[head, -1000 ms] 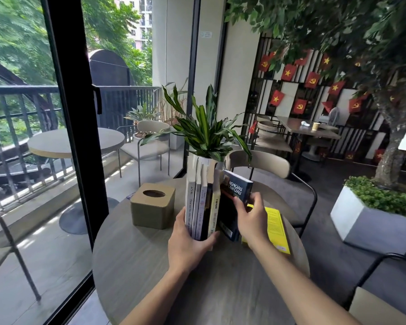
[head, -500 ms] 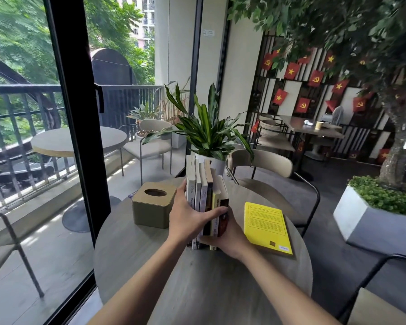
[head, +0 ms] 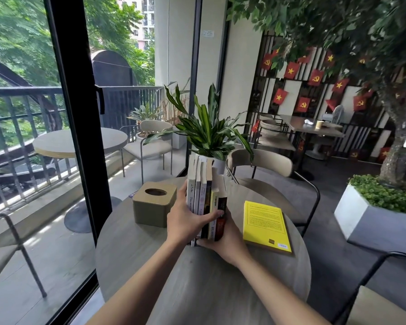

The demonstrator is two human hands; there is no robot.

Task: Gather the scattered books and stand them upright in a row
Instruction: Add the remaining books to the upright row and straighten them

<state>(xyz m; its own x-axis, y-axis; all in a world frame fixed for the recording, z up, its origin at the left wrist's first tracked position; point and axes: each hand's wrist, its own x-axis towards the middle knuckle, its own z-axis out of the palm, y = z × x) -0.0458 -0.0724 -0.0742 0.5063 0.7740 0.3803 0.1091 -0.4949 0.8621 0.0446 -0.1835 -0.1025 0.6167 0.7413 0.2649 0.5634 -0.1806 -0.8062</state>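
Café interior: round tables, curved-back chairs, tissue box, potted plant, flag-decorated wall, balcony seating.

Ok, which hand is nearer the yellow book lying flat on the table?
Right. The right hand clasps the upright row's right end, beside the flat yellow book; the left hand is across the row.

Six books stand upright, spines toward the camera, at the centre of the frame. One yellow book lies flat at centre right. Two hands show. There is one tissue box at centre left, one potted plant behind the books, and two round tables.
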